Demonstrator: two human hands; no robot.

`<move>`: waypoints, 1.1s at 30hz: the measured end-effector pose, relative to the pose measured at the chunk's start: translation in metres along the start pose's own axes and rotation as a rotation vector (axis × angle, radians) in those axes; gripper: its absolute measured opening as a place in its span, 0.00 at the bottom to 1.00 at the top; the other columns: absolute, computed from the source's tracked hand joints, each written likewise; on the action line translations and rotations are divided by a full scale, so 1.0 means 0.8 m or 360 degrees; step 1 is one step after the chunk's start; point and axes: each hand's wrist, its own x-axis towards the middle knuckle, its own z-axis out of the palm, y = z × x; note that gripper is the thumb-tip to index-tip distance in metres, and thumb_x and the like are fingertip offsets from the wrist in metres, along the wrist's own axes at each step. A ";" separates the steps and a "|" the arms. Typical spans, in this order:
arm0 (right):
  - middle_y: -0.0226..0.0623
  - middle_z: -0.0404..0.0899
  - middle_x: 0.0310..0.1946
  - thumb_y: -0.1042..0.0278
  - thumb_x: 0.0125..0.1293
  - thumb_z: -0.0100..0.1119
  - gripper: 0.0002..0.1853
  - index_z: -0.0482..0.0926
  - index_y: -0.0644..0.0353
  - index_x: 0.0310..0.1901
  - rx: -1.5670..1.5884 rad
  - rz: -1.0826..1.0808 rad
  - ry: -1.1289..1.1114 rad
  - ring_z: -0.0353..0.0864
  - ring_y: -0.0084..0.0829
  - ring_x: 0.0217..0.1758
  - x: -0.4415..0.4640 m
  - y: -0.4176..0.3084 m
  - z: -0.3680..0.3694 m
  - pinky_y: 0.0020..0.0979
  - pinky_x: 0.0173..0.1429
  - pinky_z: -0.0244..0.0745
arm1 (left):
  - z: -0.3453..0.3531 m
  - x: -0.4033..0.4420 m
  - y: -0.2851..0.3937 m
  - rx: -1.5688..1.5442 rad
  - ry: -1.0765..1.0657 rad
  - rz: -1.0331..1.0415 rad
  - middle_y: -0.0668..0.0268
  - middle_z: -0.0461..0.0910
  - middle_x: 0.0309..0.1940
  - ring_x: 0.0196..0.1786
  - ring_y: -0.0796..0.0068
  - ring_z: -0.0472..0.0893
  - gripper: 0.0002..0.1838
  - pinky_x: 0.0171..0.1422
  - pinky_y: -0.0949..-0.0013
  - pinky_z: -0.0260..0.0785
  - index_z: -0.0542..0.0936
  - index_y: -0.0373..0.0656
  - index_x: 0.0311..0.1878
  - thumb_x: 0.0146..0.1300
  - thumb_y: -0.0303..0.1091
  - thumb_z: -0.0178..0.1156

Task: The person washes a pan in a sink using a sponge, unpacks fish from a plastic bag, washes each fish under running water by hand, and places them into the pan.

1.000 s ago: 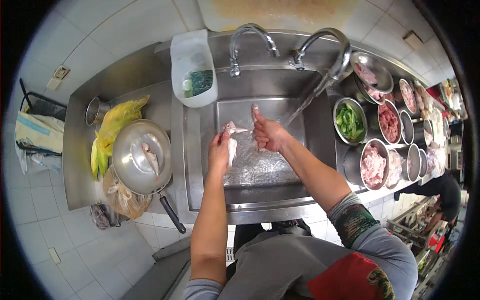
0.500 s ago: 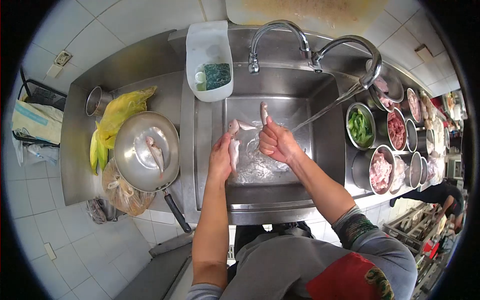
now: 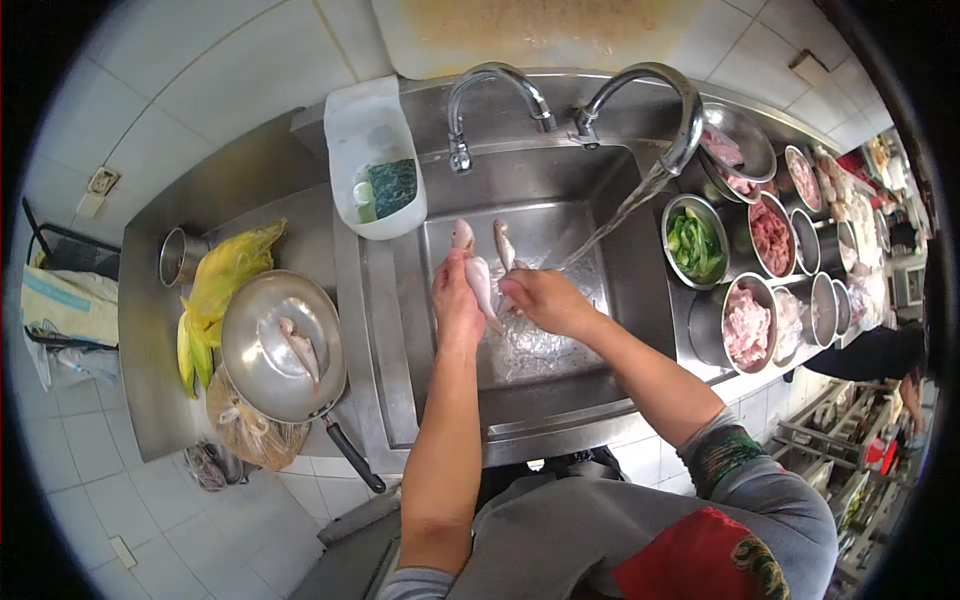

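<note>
Over the sink, my left hand is closed round a small pale fish. The fish's tail end points down toward the palm side. My right hand is close beside it, fingers curled and thumb toward the fish; what they hold, if anything, is hidden. A second small fish lies in the basin just beyond my hands. Water runs from the right-hand faucet into the basin. To the left, another fish lies in a frying pan.
A white plastic holder with a green scouring pad hangs at the sink's back left. Bowls of greens and raw meat line the right counter. Beside the pan are a yellow bag and a metal cup.
The view has shifted, so the sink appears lower and further left. My right hand has come closer to my left, and the held fish now shows its pale side.
</note>
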 end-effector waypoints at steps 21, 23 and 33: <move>0.50 0.84 0.45 0.56 0.58 0.64 0.17 0.84 0.61 0.43 -0.0573 0.0684 -0.0109 0.83 0.51 0.51 0.132 0.253 0.096 0.43 0.57 0.77 | -0.064 -0.024 -0.074 0.2713 -0.0416 0.0370 0.52 0.83 0.47 0.52 0.49 0.82 0.17 0.55 0.55 0.74 0.82 0.40 0.52 0.63 0.37 0.61; 0.54 0.83 0.45 0.54 0.60 0.64 0.20 0.81 0.63 0.45 -0.0634 0.0636 0.0039 0.82 0.53 0.52 0.160 0.312 0.153 0.46 0.57 0.76 | -0.068 -0.057 -0.002 0.2325 -0.0202 0.0396 0.54 0.85 0.45 0.48 0.53 0.83 0.17 0.53 0.57 0.74 0.82 0.41 0.53 0.63 0.36 0.62; 0.61 0.79 0.45 0.60 0.59 0.60 0.29 0.70 0.72 0.58 -0.0601 0.0691 0.0226 0.78 0.59 0.54 0.209 0.376 0.225 0.48 0.59 0.75 | -0.337 -0.012 0.241 0.1746 0.0874 0.0656 0.56 0.85 0.39 0.41 0.69 0.83 0.17 0.49 0.67 0.73 0.80 0.33 0.54 0.67 0.33 0.61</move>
